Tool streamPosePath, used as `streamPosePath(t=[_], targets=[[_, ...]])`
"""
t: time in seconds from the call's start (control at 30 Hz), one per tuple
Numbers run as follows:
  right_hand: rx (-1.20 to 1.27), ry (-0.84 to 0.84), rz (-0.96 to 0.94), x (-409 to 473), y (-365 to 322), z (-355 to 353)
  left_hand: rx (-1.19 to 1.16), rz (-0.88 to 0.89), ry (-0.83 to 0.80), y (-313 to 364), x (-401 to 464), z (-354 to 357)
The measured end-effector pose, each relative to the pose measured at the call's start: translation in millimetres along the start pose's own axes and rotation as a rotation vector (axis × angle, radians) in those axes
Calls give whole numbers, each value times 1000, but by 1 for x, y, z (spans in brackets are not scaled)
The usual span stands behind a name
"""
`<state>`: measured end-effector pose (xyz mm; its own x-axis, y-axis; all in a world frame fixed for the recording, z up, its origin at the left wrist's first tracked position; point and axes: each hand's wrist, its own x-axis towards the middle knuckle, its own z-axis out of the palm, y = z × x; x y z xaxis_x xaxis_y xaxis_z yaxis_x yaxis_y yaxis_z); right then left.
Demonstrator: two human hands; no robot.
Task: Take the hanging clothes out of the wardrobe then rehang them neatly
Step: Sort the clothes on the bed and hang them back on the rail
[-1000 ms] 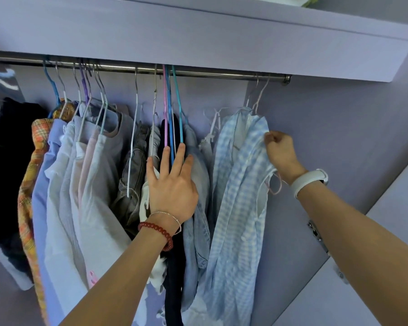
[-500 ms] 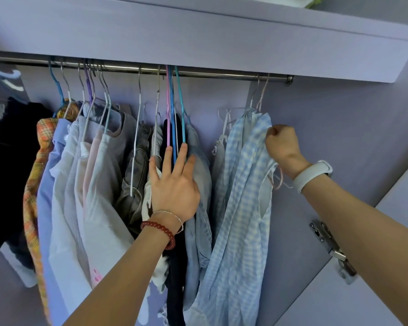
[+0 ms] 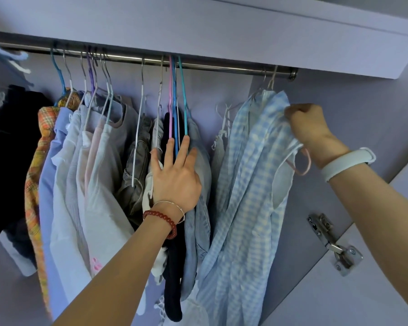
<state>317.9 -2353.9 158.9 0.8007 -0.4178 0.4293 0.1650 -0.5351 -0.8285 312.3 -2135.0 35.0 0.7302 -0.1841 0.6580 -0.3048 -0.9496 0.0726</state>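
We're pressing our left hand, fingers straight, against the clothes hanging on the rail — our right hand is gripping the checked shirt's shoulder, at the rail's right end.

**One head-worn view, tilted up into the wardrobe**

A single wide-angle camera sits on the person's head, close to the wardrobe, facing forward and slightly upward. The rail runs across from 10 to 2 o'clock. Both forearms enter from 6 and 4 o'clock. Straight edges bow near the frame's borders. No second view shares the scene.
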Motion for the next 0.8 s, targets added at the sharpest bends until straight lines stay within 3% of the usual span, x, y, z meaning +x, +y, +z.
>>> streamPosePath(t=[0.2, 0.4, 0.8], targets=[[-148, -43, -155, -42, 31, 13, -34, -14, -3, 2, -1, 3], [38, -163, -279, -58, 29, 39, -41, 1, 10, -1, -1, 0], [91, 68, -168, -35, 57, 78, -1, 21, 17, -5, -2, 3]])
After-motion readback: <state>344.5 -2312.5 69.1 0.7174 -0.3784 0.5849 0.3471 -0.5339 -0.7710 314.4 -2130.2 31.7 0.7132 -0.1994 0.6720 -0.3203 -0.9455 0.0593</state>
